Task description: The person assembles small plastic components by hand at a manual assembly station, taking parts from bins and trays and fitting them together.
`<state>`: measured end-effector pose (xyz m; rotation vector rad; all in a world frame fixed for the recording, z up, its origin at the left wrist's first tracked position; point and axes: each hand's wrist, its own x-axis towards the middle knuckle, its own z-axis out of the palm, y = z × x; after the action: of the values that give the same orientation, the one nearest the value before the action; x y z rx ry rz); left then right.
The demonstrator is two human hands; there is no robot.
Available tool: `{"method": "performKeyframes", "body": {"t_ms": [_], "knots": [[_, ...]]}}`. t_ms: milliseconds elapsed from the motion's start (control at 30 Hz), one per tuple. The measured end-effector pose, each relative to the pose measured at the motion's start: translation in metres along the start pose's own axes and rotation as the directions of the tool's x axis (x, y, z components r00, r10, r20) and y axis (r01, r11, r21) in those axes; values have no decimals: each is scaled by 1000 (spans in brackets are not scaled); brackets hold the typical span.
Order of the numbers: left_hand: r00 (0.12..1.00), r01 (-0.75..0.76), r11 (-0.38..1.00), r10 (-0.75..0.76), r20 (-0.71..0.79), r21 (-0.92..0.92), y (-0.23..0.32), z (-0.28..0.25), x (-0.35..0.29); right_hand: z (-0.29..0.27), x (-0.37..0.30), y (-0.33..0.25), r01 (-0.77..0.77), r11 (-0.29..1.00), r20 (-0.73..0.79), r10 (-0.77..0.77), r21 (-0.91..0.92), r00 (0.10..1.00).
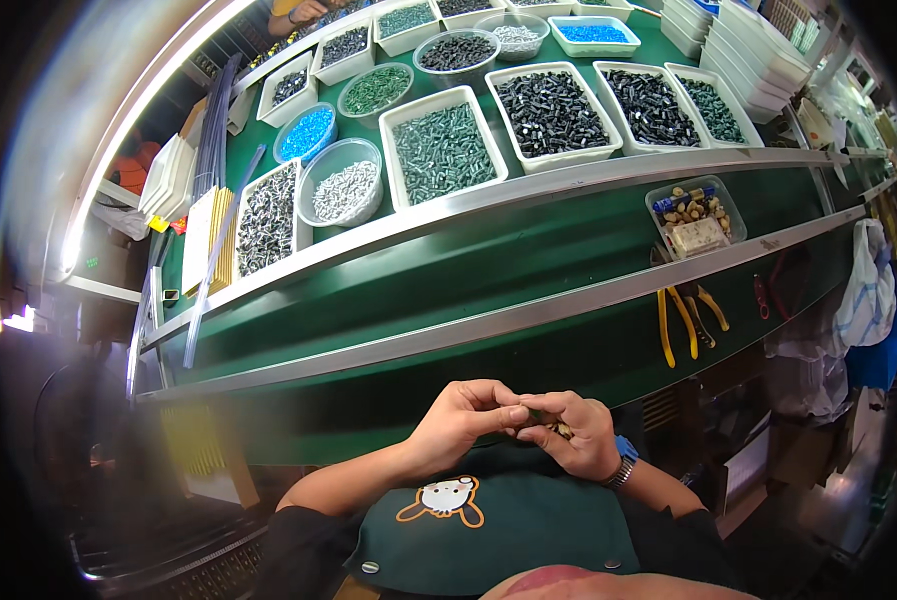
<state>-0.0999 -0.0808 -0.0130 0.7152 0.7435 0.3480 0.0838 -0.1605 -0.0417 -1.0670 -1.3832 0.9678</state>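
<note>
My left hand (472,410) and my right hand (579,432) meet in front of my dark green apron (529,520), close to the table's near edge. The left fingers are pinched at the right fingertips. What lies in that pinch is mostly hidden; a speck of green shows there. Curled fingers of the right hand hold a few small tan pieces (565,430), partly covered and too small to name surely. A watch with a blue strap (625,458) sits on the right wrist.
Beyond two metal rails stand white trays (444,150) and round tubs (341,182) of small black, green, blue and silver parts. To the right are a clear box (697,215) of tan lumps and yellow-handled pliers (679,325). At the top, another person's hand (307,12) shows.
</note>
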Motion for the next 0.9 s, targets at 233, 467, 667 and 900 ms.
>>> {"method": "performKeyframes", "body": {"t_ms": [233,467,667,900], "knots": [[997,-10,997,16,75,-80,-10,-8,-5,0,1,-7,120,989,16,-119,-90,993],[999,2,999,-1,40,-35,-4,-3,-11,3,-5,1,120,990,14,-119,-77,993],[996,-58,984,47,71,166,17,-12,5,-6,8,0,76,988,42,-71,-135,997],[971,-208,978,207,120,-7,17,-10,16,-13,30,-3,160,987,15,-159,-36,987]]}}
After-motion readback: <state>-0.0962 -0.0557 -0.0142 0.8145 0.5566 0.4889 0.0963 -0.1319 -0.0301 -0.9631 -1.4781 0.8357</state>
